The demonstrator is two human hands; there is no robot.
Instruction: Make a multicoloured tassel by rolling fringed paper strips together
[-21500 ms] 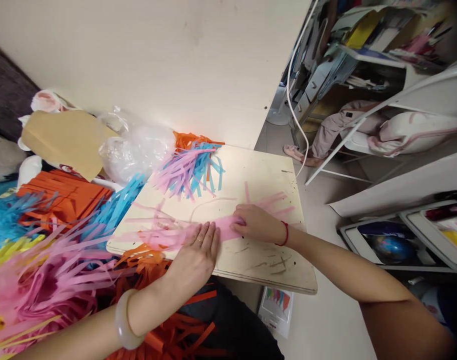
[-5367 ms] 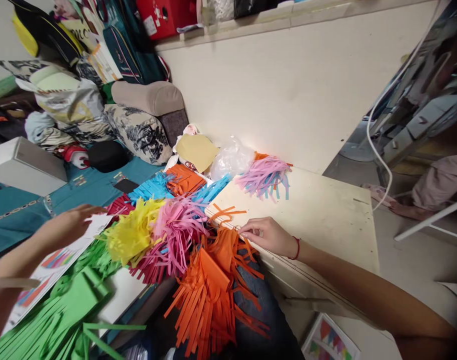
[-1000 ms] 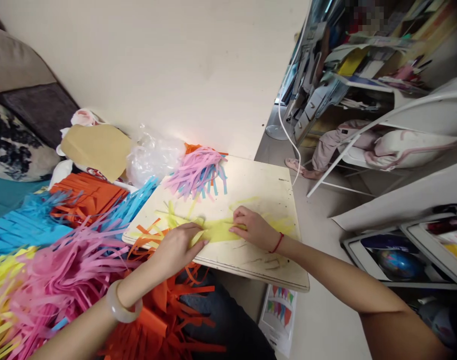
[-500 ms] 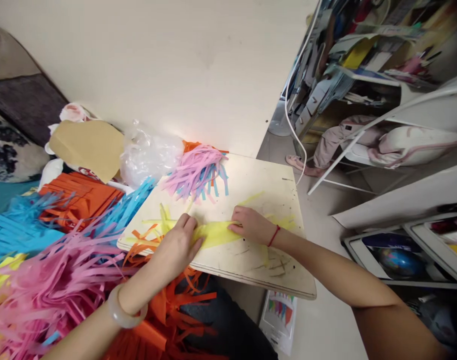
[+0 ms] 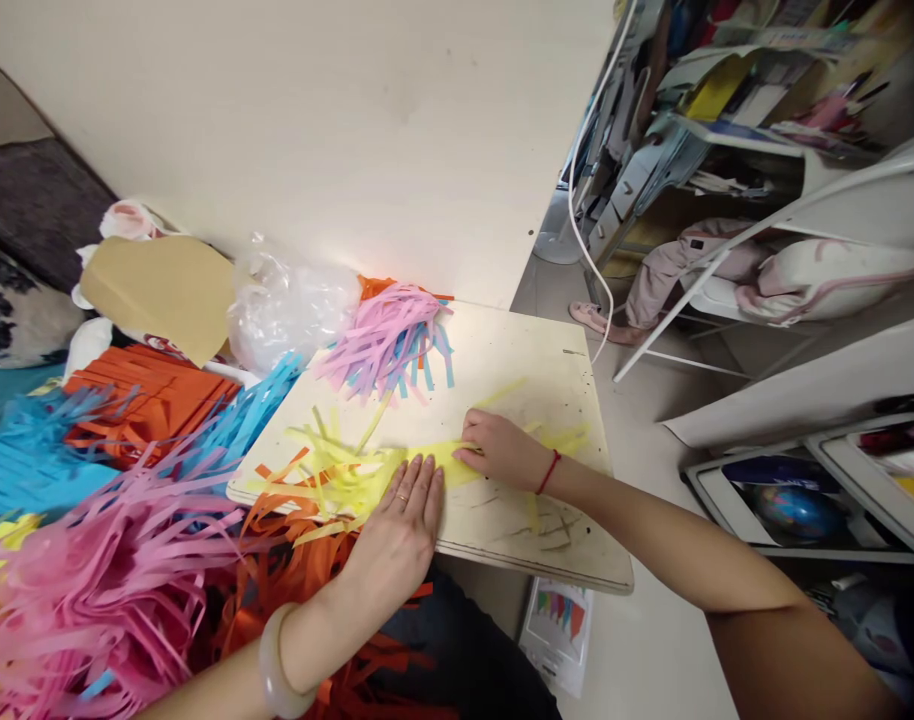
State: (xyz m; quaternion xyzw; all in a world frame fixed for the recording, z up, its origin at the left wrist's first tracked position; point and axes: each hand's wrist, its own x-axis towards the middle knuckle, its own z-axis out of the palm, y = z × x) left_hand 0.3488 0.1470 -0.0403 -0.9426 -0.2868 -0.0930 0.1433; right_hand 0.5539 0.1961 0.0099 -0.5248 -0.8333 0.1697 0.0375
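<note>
Yellow fringed tissue paper [image 5: 352,475] lies across a small wooden board [image 5: 502,350], its strips spread at both ends. My left hand [image 5: 408,510] rests flat on the paper's middle, fingers stretched out and side by side. To the right, my right hand [image 5: 498,450] pinches the yellow paper's band between thumb and curled fingers. Behind the left hand, a bundle of pink and blue strips [image 5: 389,335] sits on the board. Orange strips [image 5: 284,490] stick out at the board's left edge, partly under the yellow ones.
Pink fringe [image 5: 119,580], blue fringe [image 5: 37,450] and an orange stack [image 5: 146,395] are piled at the left. Behind them lie a clear plastic bag [image 5: 288,305] and brown paper [image 5: 161,290]. A white cable [image 5: 577,225] hangs beyond the board. A folding chair [image 5: 697,285] stands at right.
My left hand has moved right and flattened onto the yellow paper, its fingers no longer curled round it. More yellow strips show at the left. The right hand has barely moved.
</note>
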